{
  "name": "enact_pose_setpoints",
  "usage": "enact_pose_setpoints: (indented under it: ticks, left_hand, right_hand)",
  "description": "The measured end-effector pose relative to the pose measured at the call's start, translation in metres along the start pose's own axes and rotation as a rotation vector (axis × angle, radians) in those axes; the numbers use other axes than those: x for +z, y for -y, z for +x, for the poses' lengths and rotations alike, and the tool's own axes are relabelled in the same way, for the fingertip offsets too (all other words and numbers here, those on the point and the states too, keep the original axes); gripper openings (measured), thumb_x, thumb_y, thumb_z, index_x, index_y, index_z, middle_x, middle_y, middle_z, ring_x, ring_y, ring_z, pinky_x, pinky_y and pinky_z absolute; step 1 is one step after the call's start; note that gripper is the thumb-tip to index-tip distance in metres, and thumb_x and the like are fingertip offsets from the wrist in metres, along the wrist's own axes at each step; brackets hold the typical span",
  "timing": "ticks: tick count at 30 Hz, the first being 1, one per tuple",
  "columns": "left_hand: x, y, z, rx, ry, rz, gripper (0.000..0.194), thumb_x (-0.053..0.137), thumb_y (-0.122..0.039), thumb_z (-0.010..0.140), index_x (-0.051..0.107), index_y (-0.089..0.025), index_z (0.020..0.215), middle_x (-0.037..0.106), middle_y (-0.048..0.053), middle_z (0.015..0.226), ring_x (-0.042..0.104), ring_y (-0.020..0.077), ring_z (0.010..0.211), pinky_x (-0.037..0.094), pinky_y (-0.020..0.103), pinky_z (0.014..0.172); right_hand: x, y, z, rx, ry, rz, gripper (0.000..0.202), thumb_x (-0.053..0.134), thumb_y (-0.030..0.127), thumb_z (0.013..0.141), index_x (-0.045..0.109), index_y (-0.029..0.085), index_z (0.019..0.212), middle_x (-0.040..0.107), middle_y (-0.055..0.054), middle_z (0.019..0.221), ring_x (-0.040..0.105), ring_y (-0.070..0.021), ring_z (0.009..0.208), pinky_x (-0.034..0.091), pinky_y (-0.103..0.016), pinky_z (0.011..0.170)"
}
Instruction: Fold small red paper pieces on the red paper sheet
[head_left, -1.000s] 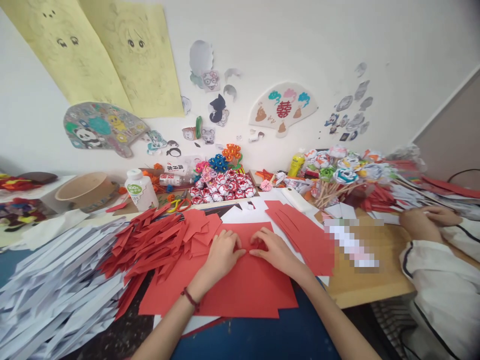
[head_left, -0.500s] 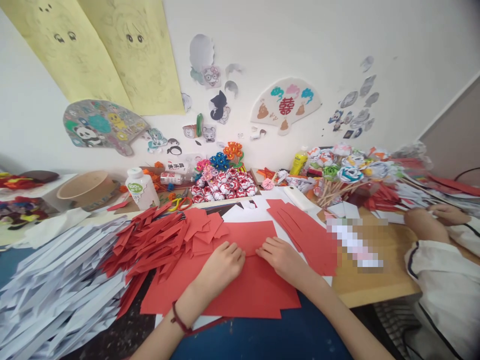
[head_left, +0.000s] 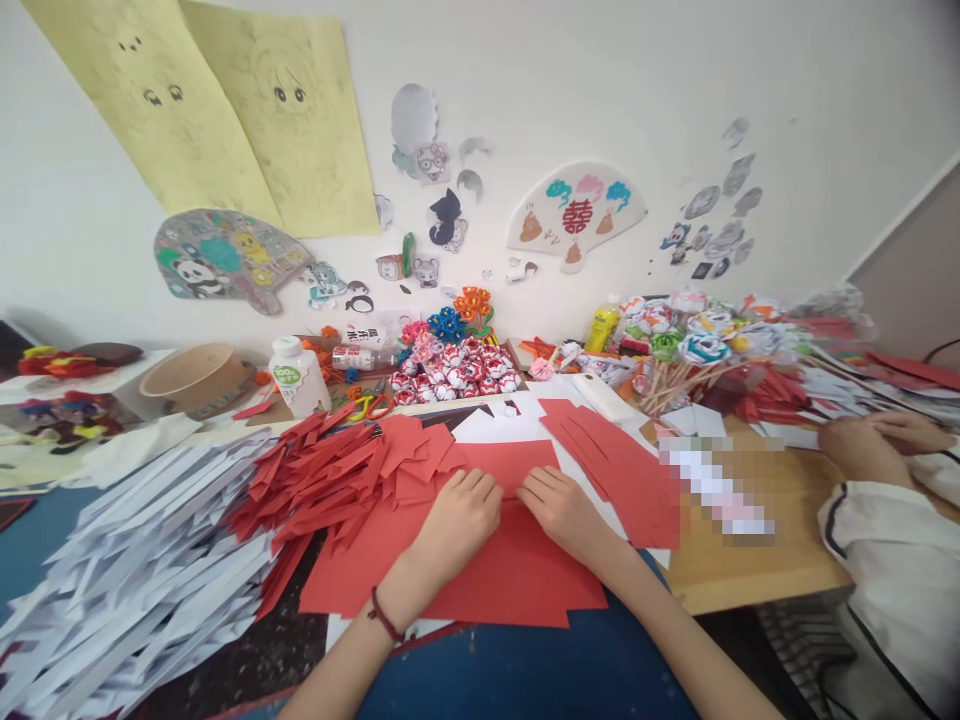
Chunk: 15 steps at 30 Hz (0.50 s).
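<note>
Both my hands are close together over a stack of red paper sheets (head_left: 495,590). My left hand (head_left: 465,510), with a dark red bracelet at the wrist, has its fingers curled down on a small piece of red paper (head_left: 514,490). My right hand (head_left: 559,510) pinches the same piece from the other side, fingertips bent. The fingertips hide much of the fold. Left of my hands lie a heap of folded red paper strips (head_left: 322,480) and, beyond it, a large pile of folded white paper strips (head_left: 150,570). More red sheets (head_left: 600,470) lie to the right.
At the back stand red-and-white paper flowers (head_left: 461,372), a white bottle (head_left: 298,378) and yellow scissors (head_left: 367,404). Paper flowers on sticks (head_left: 690,330) stand at the right. Another person's hands (head_left: 862,450) are at the right edge, over a wooden board (head_left: 795,550).
My hands have drawn closer together, the left moving right, with the red paper between them. The view has shifted slightly left.
</note>
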<state>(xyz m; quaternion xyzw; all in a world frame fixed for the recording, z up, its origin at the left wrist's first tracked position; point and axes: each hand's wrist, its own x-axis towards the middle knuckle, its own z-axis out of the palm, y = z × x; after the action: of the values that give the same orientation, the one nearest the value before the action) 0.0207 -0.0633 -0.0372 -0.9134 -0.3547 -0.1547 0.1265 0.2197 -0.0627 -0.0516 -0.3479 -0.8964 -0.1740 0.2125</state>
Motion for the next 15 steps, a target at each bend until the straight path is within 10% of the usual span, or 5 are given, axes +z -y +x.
enact_pose_setpoints:
  ticks: [15]
  left_hand:
    - [-0.027,0.01,-0.052,-0.131,0.094,-0.174,0.026,0.041,-0.001,0.086,0.058,-0.016,0.097,0.061,0.001,0.069,0.055,0.0144,0.058,0.036,0.023,0.052]
  right_hand:
    - [0.0,0.027,0.021,0.235,-0.095,0.603,0.031,0.036,0.001,0.088,0.061,0.016,0.079,0.059,-0.005,0.072,0.056,-0.0152,0.064,0.044,-0.025,0.06]
